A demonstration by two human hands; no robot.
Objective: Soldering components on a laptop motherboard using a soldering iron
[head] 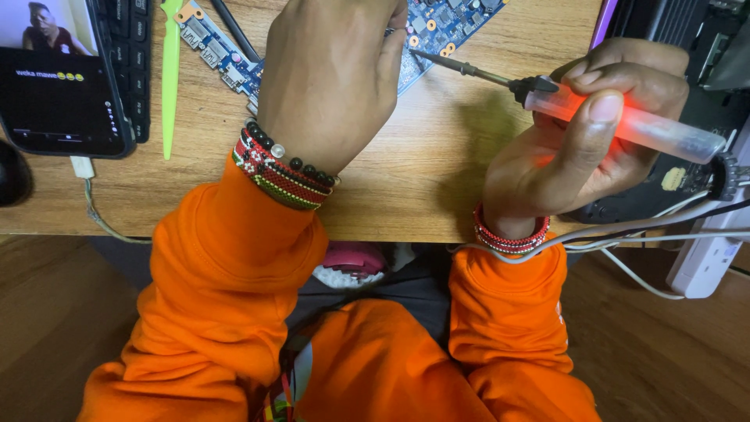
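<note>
Soldering iron [625, 121] (right-hand [578, 141] grip) at circuit board [437, 31]

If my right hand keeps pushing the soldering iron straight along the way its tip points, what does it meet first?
Most likely the blue circuit board. The right hand aims the soldering iron up-left, its tip close to the board beside the left hand; depth there is unclear.

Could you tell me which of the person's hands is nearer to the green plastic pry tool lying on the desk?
The left hand. It rests on the blue circuit board, just right of the green pry tool. The right hand, gripping the soldering iron, is far off to the right.
</note>
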